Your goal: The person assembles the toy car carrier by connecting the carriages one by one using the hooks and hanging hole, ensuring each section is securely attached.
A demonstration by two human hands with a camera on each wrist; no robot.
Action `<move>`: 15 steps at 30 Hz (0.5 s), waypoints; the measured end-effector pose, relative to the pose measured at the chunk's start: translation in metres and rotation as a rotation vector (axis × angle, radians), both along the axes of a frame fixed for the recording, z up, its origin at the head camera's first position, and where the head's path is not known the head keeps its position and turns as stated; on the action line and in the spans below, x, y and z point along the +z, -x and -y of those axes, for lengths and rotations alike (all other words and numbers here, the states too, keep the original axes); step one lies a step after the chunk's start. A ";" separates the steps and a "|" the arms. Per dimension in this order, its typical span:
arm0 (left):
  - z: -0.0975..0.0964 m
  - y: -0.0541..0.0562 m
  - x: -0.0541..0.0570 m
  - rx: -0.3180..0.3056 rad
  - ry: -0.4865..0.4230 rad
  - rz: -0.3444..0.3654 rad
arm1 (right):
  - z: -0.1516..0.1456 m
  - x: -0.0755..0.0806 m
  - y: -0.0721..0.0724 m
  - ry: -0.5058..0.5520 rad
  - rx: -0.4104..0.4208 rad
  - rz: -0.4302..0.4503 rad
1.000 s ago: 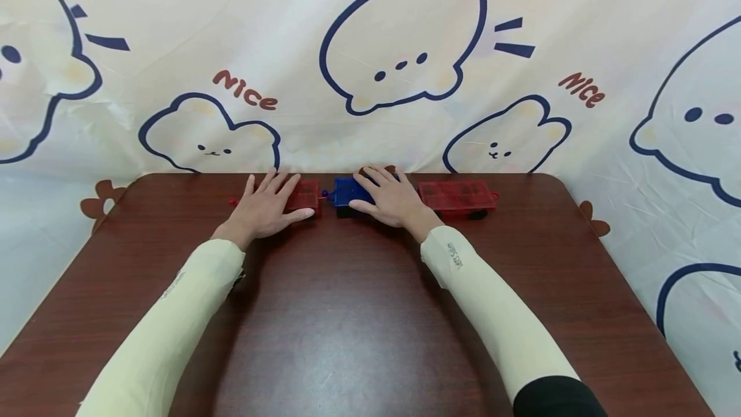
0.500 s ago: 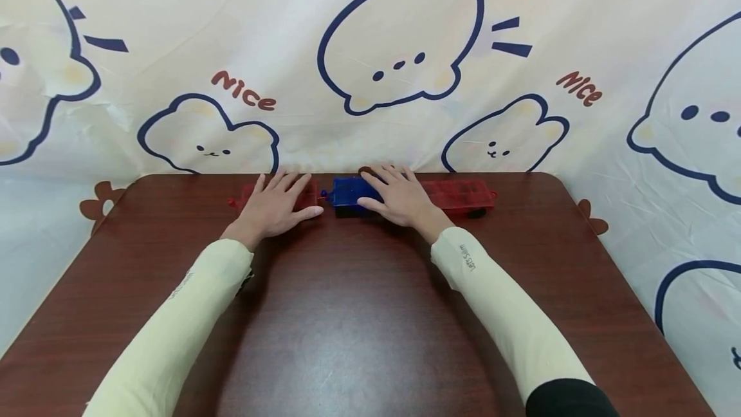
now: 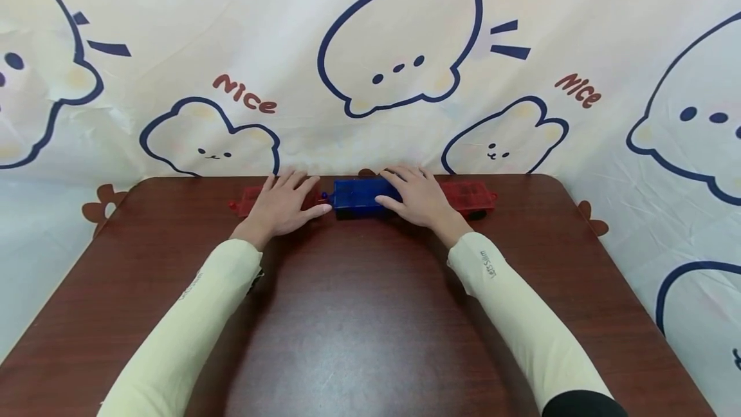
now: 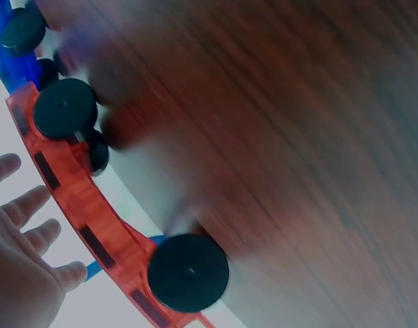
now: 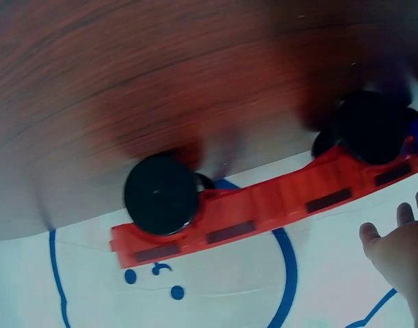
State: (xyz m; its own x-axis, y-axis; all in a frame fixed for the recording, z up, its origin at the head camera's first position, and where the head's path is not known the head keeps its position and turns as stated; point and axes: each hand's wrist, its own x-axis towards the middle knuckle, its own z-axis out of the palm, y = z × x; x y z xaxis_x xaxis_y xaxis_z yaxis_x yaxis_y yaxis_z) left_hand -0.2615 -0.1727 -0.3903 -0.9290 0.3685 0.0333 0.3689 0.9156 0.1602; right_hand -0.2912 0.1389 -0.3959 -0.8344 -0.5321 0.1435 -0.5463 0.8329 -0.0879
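Three see-through toy train cars on black wheels stand in a row along the table's back edge. My left hand, fingers spread, lies over the left red car and hides much of it. The blue car is in the middle, a small coupling at its left end. My right hand has its fingers stretched over the blue car's right end and the start of the right red car. Side views of a red car and a red car with dark slots fill the wrist views.
A dark brown wooden table spreads out in front. Right behind its back edge hangs a white cloth printed with blue-outlined cartoon faces; it runs down both sides too.
Both hands have slid to the right over the cars, bringing more of the blue car and the left end of the left red car into sight. The cars themselves stay about where they were.
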 end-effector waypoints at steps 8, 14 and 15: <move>-0.010 -0.001 0.001 -0.020 -0.005 -0.021 | -0.018 0.003 -0.001 0.028 -0.005 -0.022; -0.019 0.000 0.003 -0.030 -0.007 -0.018 | -0.035 0.000 -0.004 0.022 -0.042 -0.010; -0.020 0.000 0.003 -0.030 -0.010 -0.019 | -0.037 0.000 -0.004 0.024 -0.048 -0.006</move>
